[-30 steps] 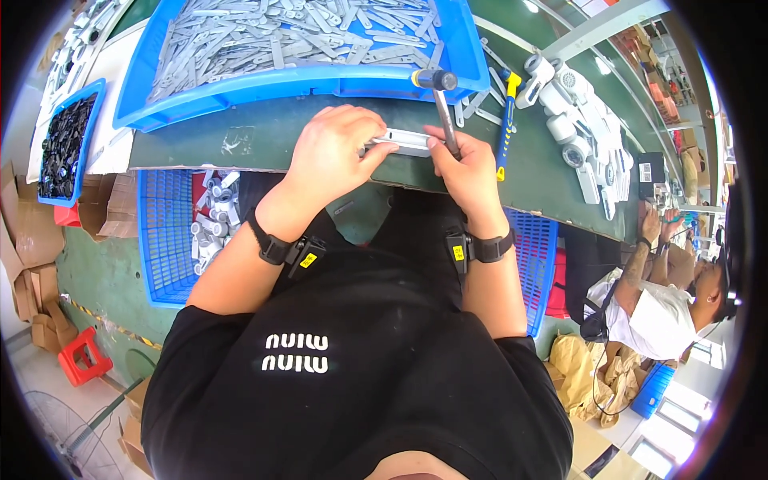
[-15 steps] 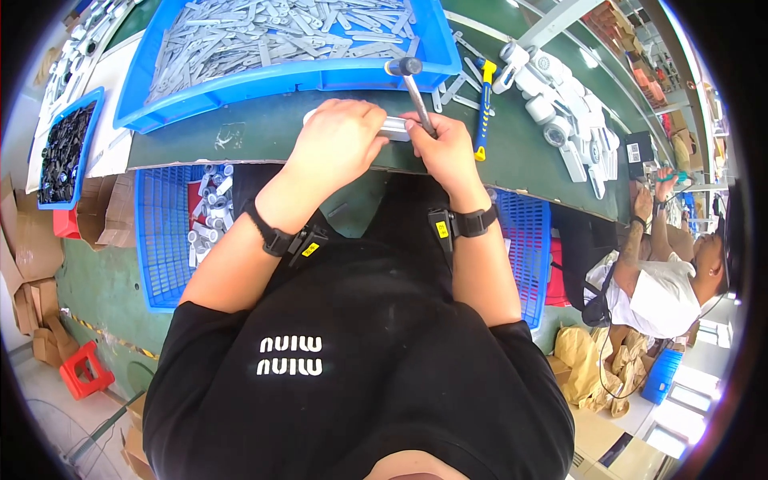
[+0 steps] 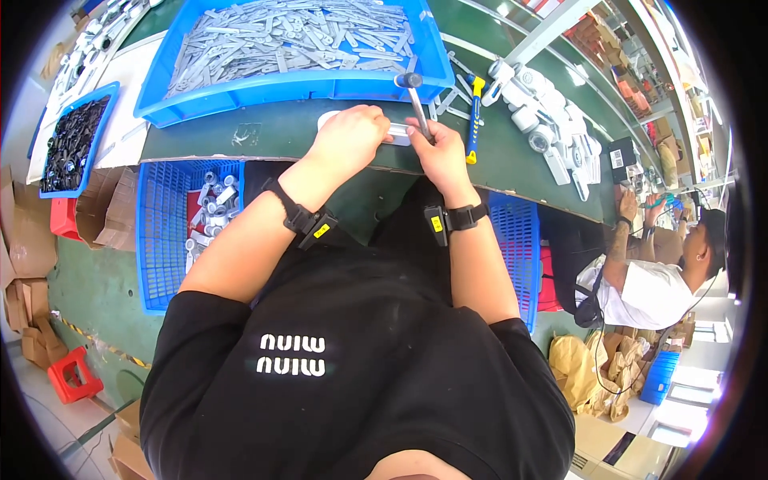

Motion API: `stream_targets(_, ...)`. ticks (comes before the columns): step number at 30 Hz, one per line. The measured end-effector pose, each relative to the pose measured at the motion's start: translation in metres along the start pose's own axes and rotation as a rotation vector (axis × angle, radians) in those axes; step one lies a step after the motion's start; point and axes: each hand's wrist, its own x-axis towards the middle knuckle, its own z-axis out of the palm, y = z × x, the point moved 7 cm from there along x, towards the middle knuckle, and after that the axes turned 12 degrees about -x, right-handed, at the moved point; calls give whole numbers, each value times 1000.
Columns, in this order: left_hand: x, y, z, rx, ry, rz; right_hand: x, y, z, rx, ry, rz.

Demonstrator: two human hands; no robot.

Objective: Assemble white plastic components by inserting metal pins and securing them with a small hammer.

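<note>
At the near edge of the green workbench [image 3: 200, 144], my left hand [image 3: 352, 136] is closed over a long pale-grey metal part [image 3: 398, 134]. Its rounded white end shows beyond my knuckles; the middle is hidden under my fingers. My right hand [image 3: 442, 156] grips a small hammer [image 3: 416, 100] by its shaft, head up and tilted left. The thumb and fingertips of that hand also lie at the part's right end. Just beyond, a large blue tray [image 3: 280, 90] holds many flat grey metal strips [image 3: 296, 40].
Right of my hands lie a blue-yellow hammer [image 3: 475, 120] and a pile of white-grey assemblies [image 3: 552, 120]. A small blue tray of black pieces [image 3: 108, 104] stands left. Blue baskets [image 3: 152, 240] sit below the bench. A co-worker [image 3: 656, 280] works at far right.
The whole view has shifted slightly, so the bench things sit a little differently in the picture. Both hands keep their hold on the part and the hammer.
</note>
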Motion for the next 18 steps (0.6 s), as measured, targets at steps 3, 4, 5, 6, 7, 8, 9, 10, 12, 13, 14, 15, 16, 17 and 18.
stream_targets(3, -5, 0, -7, 24, -3, -42, -18, -19, -13, 156, -33, 11)
stream_targets(4, -8, 0, -9, 22, 2, -41, -26, -23, -16, 284, -119, 99)
stream_targets(5, -10, 1, -10, 41, 17, -19, -32, -22, -18, 347, -176, 93)
stream_targets(6, -9, 0, -10, 61, 31, 1, -39, -20, -28, 349, -152, 114)
stream_targets(7, -8, 0, -8, 53, 29, -2, -52, -21, -39, 354, -125, 147)
stream_targets(8, -8, 1, -8, 56, 33, 8, -61, -22, -46, 352, -132, 155)
stream_targets(9, -9, 2, -9, 61, 37, 16, -69, -28, -58, 222, -66, 77)
stream_targets(10, -9, 3, -9, 54, 35, 11, -75, -36, -69, 89, 3, -1)
stream_targets(12, -9, 3, -9, 53, 66, 26, -87, -41, -72, 7, 39, -27)
stream_targets(13, -8, 3, -8, 46, 62, 24, -91, -43, -73, -77, 84, -55)
stream_targets(14, -8, 3, -7, 46, 51, 19, -91, -35, -66, -112, 104, -77)
stream_targets(15, -7, 3, -6, 47, 41, 15, -88, -27, -56, -148, 45, -58)
stream_targets(16, -7, 3, -6, 46, 36, 8, -84, -22, -52, -227, -10, -52)
stream_targets(17, -6, 4, -9, 25, 66, 10, -81, -19, -48, -306, -65, -47)
stream_targets(18, -7, 5, -10, 6, 95, 12, -84, -22, -49, -302, -72, -45)
